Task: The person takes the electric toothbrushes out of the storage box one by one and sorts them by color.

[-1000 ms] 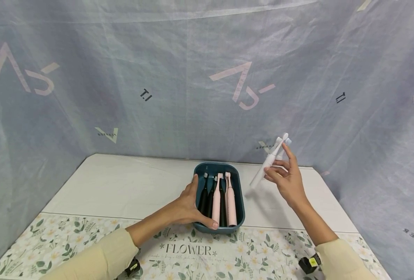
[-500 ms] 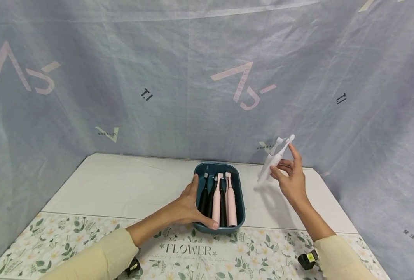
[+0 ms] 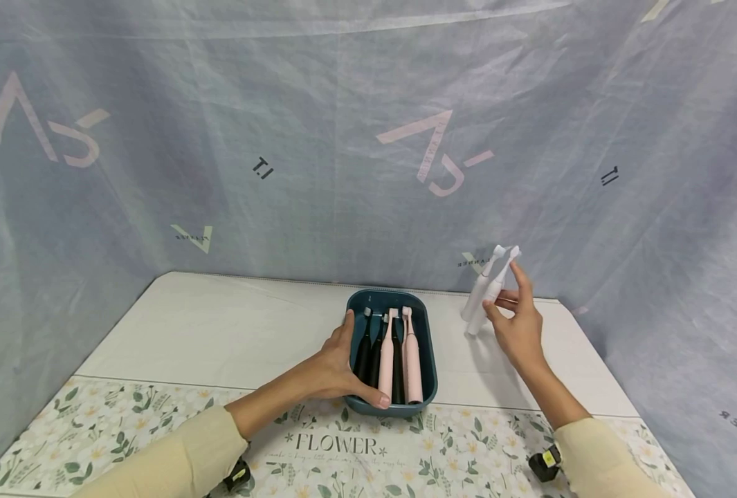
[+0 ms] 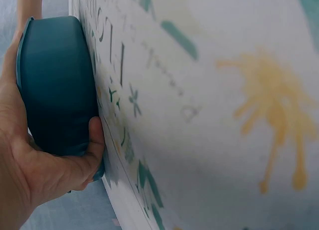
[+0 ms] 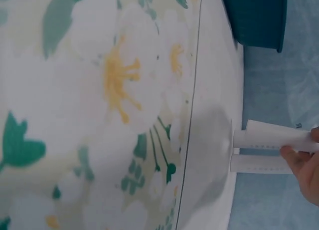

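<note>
At the worktop's (image 3: 219,332) right, the right hand's (image 3: 517,321) grip pinches a white toothbrush (image 3: 479,315) beside a second white toothbrush (image 3: 475,294), index finger (image 3: 521,278) near its head seemingly for balance, while the left hand (image 3: 333,366) clasps the teal box (image 3: 433,360), likely steadying it.

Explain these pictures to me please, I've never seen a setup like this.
There's no machine here: a person works with bare hands. The wide view is taken from the person's head, looking forward and down; the close ones from each wrist. On the floral and white surface stands a teal bin holding black toothbrushes and pink toothbrushes. The left hand grips the bin's side. The right hand holds a white toothbrush in its fingers, brush head up, with another white toothbrush beside it.
</note>
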A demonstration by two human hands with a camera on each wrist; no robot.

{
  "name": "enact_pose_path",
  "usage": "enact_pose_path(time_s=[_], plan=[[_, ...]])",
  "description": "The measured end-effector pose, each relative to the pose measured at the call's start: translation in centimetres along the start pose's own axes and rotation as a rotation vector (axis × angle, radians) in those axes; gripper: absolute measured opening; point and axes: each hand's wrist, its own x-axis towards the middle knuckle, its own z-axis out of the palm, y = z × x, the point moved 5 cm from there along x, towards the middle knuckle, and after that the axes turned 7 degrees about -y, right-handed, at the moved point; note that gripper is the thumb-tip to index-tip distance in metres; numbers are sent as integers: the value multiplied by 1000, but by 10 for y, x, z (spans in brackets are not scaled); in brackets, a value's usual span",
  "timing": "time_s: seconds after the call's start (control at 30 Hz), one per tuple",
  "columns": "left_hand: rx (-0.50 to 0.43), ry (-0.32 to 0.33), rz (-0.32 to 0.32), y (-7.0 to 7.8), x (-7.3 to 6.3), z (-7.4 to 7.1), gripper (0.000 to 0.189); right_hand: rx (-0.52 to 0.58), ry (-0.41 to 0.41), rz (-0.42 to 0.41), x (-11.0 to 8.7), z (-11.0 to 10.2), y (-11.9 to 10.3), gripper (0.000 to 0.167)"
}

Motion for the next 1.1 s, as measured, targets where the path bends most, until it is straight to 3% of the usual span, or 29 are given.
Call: enact_pose_path(time_s=[0.8, 1.1], plan=[[-6, 2, -7, 0, 1, 2, 177, -57, 16, 3, -5, 6, 5, 94], [6, 4, -13, 0, 1, 0, 176, -13, 26, -4, -6, 8, 3, 94]])
